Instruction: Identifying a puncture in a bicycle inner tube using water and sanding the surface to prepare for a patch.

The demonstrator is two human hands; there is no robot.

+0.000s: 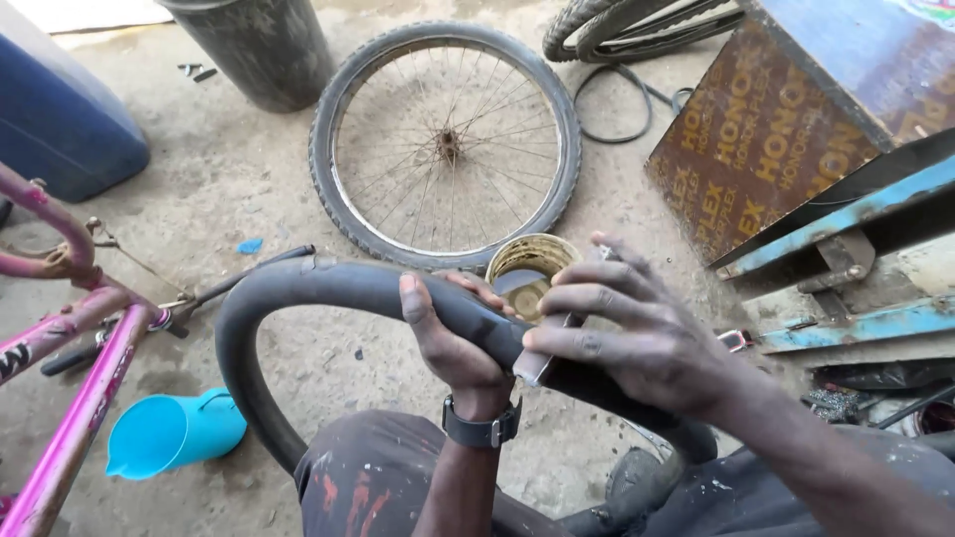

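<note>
A black bicycle inner tube [298, 288] arcs over my knees. My left hand [453, 343], with a black wristwatch [481, 430] on the wrist, wraps around the tube near its top right. My right hand [637, 328] presses a small flat silvery tool [542, 358] against the tube just beside the left hand. Just behind both hands sits a small open tin [527, 268] with a yellowish inside.
A spoked bicycle wheel [445, 144] lies flat on the concrete ahead. A pink bike frame [70, 388] and a blue plastic jug [169, 433] are at left. A dark bucket [261, 50], a blue container [55, 114], a brown wooden box [786, 119] and blue metal bars [856, 214] stand around.
</note>
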